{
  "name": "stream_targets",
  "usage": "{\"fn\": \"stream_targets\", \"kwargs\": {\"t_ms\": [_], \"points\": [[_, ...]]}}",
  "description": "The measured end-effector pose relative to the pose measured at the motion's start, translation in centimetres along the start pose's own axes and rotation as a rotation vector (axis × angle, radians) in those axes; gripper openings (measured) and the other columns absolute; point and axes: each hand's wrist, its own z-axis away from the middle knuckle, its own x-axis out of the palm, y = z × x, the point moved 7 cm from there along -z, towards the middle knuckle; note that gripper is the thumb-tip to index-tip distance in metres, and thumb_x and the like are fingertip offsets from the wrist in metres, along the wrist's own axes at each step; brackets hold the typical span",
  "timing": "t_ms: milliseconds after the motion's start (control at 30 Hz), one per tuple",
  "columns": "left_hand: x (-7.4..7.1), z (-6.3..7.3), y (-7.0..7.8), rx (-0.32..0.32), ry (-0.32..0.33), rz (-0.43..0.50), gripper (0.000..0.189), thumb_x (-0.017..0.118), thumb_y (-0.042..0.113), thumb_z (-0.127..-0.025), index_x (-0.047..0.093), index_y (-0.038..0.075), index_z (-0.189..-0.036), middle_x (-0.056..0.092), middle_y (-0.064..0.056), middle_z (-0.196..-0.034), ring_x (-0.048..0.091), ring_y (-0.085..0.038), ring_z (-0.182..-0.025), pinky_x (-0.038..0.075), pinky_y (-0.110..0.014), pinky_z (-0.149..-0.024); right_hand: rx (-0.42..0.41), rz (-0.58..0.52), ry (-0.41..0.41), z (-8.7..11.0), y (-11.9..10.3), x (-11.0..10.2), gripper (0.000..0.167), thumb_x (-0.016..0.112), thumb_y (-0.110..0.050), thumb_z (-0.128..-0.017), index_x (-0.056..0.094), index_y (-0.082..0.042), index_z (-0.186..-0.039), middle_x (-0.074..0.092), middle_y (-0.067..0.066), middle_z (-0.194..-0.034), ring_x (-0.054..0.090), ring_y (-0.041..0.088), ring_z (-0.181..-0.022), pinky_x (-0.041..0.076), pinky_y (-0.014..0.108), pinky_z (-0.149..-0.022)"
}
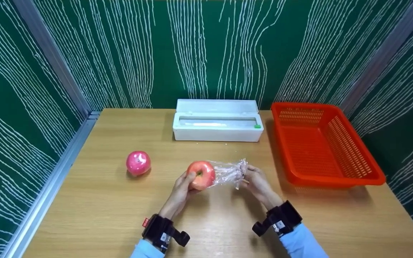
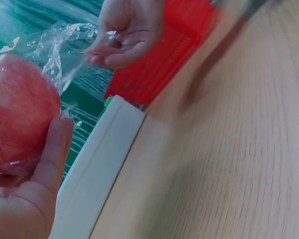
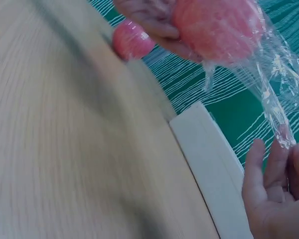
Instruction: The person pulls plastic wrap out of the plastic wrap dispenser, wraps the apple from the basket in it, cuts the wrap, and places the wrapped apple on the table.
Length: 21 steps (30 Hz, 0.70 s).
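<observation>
My left hand [image 1: 180, 191] grips a red apple [image 1: 202, 175] above the table, thumb on its upper side near the stem hollow. Clear plastic wrap [image 1: 226, 172] lies over the apple and stretches off to the right in a gathered, crinkled tail. At the tail's end my right hand [image 1: 259, 184] pinches the film between thumb and fingers. In the right wrist view the twisted film [image 3: 278, 112] runs from the apple [image 3: 217, 30] down to those fingertips. A second, pinker apple [image 1: 138, 163] with a glossy surface sits on the table to the left.
A white cling-film box [image 1: 218, 134] with its lid raised and a green slider stands at the table's back. To the right is an orange-red plastic basket [image 1: 312, 152] with slotted walls. Green panels with white streaks [image 1: 224, 50] enclose the wooden table [image 1: 95, 200].
</observation>
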Motion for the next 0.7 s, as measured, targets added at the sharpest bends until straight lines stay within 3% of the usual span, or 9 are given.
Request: {"fn": "stream_targets", "kwargs": {"t_ms": [133, 200, 267, 333, 433, 500, 567, 700], "points": [[0.2, 0.0, 0.0, 0.008, 0.029, -0.030, 0.062, 0.050, 0.037, -0.092, 0.033, -0.002, -0.137, 0.057, -0.010, -0.108, 0.061, -0.013, -0.090, 0.051, -0.027, -0.084, -0.059, 0.084, 0.023, 0.6, -0.4, 0.8, 0.046, 0.028, -0.041, -0.099, 0.048, -0.005, -0.120, 0.058, 0.006, -0.095, 0.056, 0.015, -0.079, 0.050, 0.029, -0.066], [0.6, 0.0, 0.0, 0.015, 0.031, -0.041, 0.060, 0.051, 0.035, -0.092, 0.034, -0.003, -0.136, 0.057, -0.010, -0.109, 0.061, -0.013, -0.090, 0.051, -0.028, -0.083, -0.149, 0.226, 0.088, 1.0, -0.9, 1.3, 0.057, 0.031, -0.052, -0.095, 0.043, -0.004, -0.122, 0.056, 0.008, -0.094, 0.054, 0.015, -0.073, 0.049, 0.029, -0.061], [0.9, -0.1, 0.0, 0.019, 0.031, -0.043, 0.057, 0.052, 0.032, -0.092, 0.036, -0.004, -0.133, 0.057, -0.008, -0.104, 0.061, -0.012, -0.088, 0.052, -0.028, -0.082, -0.278, 0.425, 0.187, 1.3, -1.7, 1.7, 0.053, 0.041, -0.054, -0.091, 0.051, -0.005, -0.109, 0.055, 0.007, -0.083, 0.051, 0.013, -0.065, 0.046, 0.027, -0.058], [1.1, 0.0, 0.0, 0.025, 0.026, -0.047, 0.054, 0.052, 0.029, -0.092, 0.038, -0.005, -0.132, 0.057, -0.005, -0.100, 0.060, -0.010, -0.085, 0.052, -0.027, -0.080, -0.414, 0.596, 0.318, 1.5, -2.6, 1.7, 0.043, 0.051, -0.050, -0.088, 0.052, -0.008, -0.083, 0.049, 0.002, -0.065, 0.043, 0.013, -0.055, 0.039, 0.025, -0.053], [1.4, 0.1, 0.1, 0.034, 0.006, -0.061, 0.053, 0.053, 0.027, -0.092, 0.038, -0.006, -0.131, 0.057, -0.003, -0.095, 0.059, -0.009, -0.083, 0.052, -0.025, -0.077, -0.551, 0.687, 0.474, 1.5, -3.7, 1.2, 0.043, 0.057, -0.045, -0.086, 0.041, -0.016, -0.059, 0.037, -0.005, -0.052, 0.035, 0.011, -0.051, 0.032, 0.024, -0.053], [1.5, 0.1, 0.1, 0.038, -0.004, -0.068, 0.056, 0.054, 0.030, -0.091, 0.038, -0.006, -0.131, 0.057, -0.002, -0.093, 0.059, -0.009, -0.082, 0.051, -0.024, -0.077, -0.563, 0.655, 0.507, 1.3, -4.0, 0.7, 0.047, 0.055, -0.043, -0.088, 0.035, -0.015, -0.055, 0.032, -0.005, -0.051, 0.032, 0.012, -0.051, 0.029, 0.024, -0.053], [1.7, 0.1, 0.2, 0.038, -0.005, -0.081, 0.061, 0.056, 0.034, -0.090, 0.038, -0.006, -0.131, 0.056, -0.003, -0.094, 0.059, -0.009, -0.082, 0.051, -0.023, -0.077, -0.505, 0.616, 0.496, 1.0, -3.9, 0.2, 0.048, 0.050, -0.047, -0.090, 0.038, -0.011, -0.059, 0.035, 0.000, -0.053, 0.034, 0.014, -0.053, 0.030, 0.025, -0.054], [1.5, -0.1, 0.0, 0.024, 0.036, -0.093, 0.066, 0.058, 0.036, -0.088, 0.035, -0.005, -0.134, 0.056, -0.011, -0.106, 0.058, -0.010, -0.088, 0.051, -0.024, -0.080, -0.319, 0.633, 0.407, 0.6, -3.0, 0.3, 0.058, 0.041, -0.064, -0.085, 0.055, -0.009, -0.097, 0.057, 0.009, -0.087, 0.051, 0.020, -0.073, 0.044, 0.030, -0.068]]}}
